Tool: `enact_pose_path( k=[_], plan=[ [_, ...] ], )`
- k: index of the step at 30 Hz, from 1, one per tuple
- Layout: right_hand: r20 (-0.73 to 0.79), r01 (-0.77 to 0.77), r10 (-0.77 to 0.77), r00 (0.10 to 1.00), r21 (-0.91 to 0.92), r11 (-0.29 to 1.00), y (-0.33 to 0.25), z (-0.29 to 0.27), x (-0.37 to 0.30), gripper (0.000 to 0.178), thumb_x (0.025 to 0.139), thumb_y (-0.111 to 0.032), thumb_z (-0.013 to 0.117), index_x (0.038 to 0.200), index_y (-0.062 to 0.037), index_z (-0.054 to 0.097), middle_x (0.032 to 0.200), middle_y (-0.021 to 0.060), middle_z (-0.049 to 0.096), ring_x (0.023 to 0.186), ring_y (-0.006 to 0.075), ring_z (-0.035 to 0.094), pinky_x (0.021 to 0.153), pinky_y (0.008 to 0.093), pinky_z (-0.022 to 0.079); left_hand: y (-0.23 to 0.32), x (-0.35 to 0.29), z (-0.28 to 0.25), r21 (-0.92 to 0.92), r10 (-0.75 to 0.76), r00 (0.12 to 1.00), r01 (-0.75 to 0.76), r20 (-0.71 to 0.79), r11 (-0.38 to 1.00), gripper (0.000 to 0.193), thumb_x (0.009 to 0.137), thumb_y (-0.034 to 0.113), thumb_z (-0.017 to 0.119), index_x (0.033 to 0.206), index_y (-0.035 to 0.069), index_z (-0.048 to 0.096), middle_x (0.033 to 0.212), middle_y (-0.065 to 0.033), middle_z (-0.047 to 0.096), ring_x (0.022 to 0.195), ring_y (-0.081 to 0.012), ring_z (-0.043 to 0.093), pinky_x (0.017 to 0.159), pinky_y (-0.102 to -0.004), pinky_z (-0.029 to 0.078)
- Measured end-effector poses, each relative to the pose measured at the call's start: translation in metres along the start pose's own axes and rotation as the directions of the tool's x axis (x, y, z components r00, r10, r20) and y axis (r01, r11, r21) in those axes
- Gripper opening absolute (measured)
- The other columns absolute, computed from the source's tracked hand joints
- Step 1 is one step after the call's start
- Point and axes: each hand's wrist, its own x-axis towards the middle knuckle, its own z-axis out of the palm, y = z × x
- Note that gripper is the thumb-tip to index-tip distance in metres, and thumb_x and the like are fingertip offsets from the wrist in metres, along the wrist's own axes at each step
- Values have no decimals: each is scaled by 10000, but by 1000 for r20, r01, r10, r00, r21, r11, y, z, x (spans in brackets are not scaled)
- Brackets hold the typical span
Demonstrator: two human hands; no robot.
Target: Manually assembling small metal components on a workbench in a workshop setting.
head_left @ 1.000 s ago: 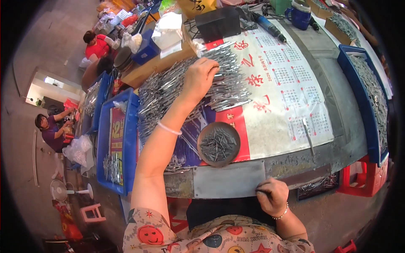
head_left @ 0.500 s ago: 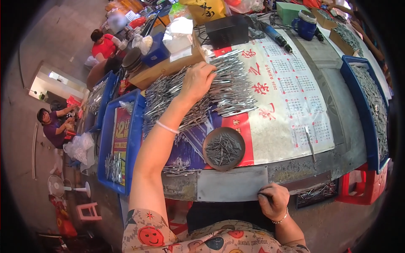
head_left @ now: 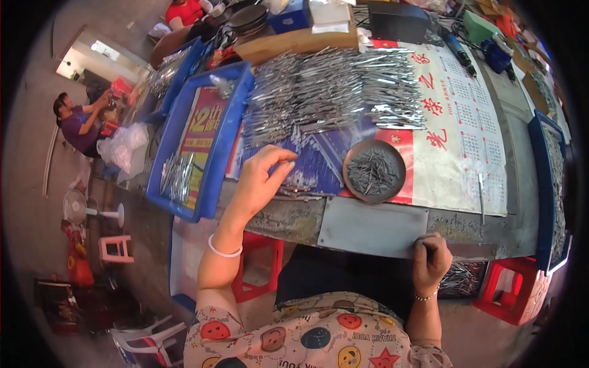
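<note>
My left hand (head_left: pixel 261 178) hovers over the near left part of the table, thumb and fingertips drawn together in a pinch. Whatever is between them, if anything, is too small to make out. Beyond it lie rows of thin silvery metal rods (head_left: pixel 325 92), packed side by side. A round brown bowl (head_left: pixel 402 175) holding short dark metal pins (head_left: pixel 373 170) stands to the right of that hand. My right hand (head_left: pixel 431 260) is curled closed at the table's front edge, by the corner of a flat grey metal plate (head_left: pixel 374 226); the inside of its fingers is hidden.
At the left, a blue tray (head_left: pixel 213 178) contains some rods. A calendar sheet (head_left: pixel 466 135) covers the table's right side, with a thin metal tool (head_left: pixel 481 195) on it. Another blue tray (head_left: pixel 542 202) of metal pieces stands far right. Two people work in the background.
My left hand has drawn back from the rods toward me, to the near left of the table. The view has shifted, and my right hand stays near the grey plate's corner.
</note>
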Motion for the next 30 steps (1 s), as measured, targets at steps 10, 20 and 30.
enact_pose_path(
  k=[10,20,30],
  plan=[
    [-58,-11,11,998,4,1000,3,8,-6,82,849,-22,585,806,0,519,704,98,559,613,170,503,583,254,410,-21,-45,2,57,2,1000,-2,5,998,140,817,35,627,951,-6,640,934,-127,625,865,-272,621,760,-331,491],
    [-74,-9,11,997,16,1000,8,10,-9,83,869,-14,574,818,8,512,729,66,550,638,122,474,603,229,395,-30,-52,1,126,134,989,-141,63,982,218,766,38,669,972,12,605,972,-119,594,933,-306,580,802,-374,470],
    [-105,-84,83,991,-10,996,9,12,-9,79,857,7,549,788,3,511,707,47,485,638,121,437,601,240,374,-42,-53,7,255,250,968,-249,30,934,199,737,90,699,845,83,532,913,-68,544,904,-273,535,789,-398,387]
  ],
)
